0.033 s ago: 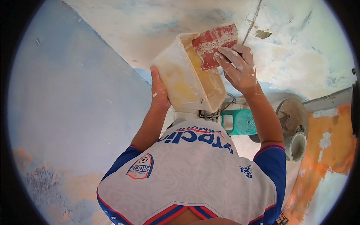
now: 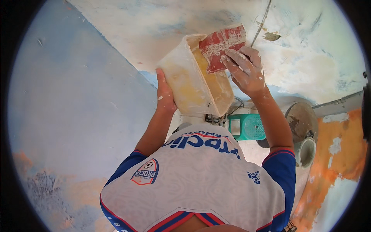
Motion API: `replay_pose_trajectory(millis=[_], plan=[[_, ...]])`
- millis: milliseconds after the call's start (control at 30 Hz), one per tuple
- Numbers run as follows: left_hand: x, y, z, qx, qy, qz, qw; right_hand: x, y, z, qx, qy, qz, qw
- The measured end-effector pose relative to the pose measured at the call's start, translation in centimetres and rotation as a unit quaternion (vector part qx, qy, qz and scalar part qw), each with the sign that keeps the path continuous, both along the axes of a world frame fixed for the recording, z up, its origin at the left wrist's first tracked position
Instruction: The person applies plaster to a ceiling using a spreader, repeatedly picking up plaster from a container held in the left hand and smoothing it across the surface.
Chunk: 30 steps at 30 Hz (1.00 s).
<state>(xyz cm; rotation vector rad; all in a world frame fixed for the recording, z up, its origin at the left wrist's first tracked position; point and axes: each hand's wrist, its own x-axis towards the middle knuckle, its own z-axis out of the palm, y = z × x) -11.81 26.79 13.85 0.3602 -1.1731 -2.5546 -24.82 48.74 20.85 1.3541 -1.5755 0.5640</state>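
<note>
My left hand (image 2: 166, 94) grips the outer side of a whitish plastic tub (image 2: 179, 79), its thumb up along the wall. The tub is tilted with its mouth to the right, and yellowish stains show on it inside and out. Between the fingers and thumb of my right hand (image 2: 247, 71) is a red flat putty spreader (image 2: 223, 45) crusted with pale filler. The spreader is at the tub's mouth and overlaps its rim; whether they touch I cannot tell. White smears cover the right fingers.
Ahead stands a patchy wall (image 2: 154, 23) with a crack and a chipped spot (image 2: 271, 36). A bluish wall (image 2: 77, 96) runs along the left. Below are a green plastic stool (image 2: 251, 127), a round grey-brown container (image 2: 301, 118) and a grey bucket (image 2: 306, 152). An orange peeling wall (image 2: 336, 154) is at right.
</note>
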Motion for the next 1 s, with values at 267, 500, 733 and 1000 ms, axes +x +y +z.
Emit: replay_pose_trajectory(millis=[267, 500, 733, 1000], plan=[[4.5, 4.7, 1.4, 0.016, 0.016, 0.020, 1.000, 3.5, 3.5, 1.8, 0.017, 0.027, 0.050, 0.998], [2.4, 3.8, 0.5, 0.047, -0.048, -0.001, 0.998, 3.0, 3.4, 2.8, 0.012, 0.058, 0.087, 0.994], [1.0, 2.0, 0.2, 0.067, -0.026, -0.056, 0.996, 2.2, 2.6, -0.1, -0.055, -0.019, 0.083, 0.995], [-0.1, -2.7, -6.2, 0.124, -0.017, -0.082, 0.989, 2.4, -0.9, -5.5, -0.203, -0.128, 0.048, 0.970]])
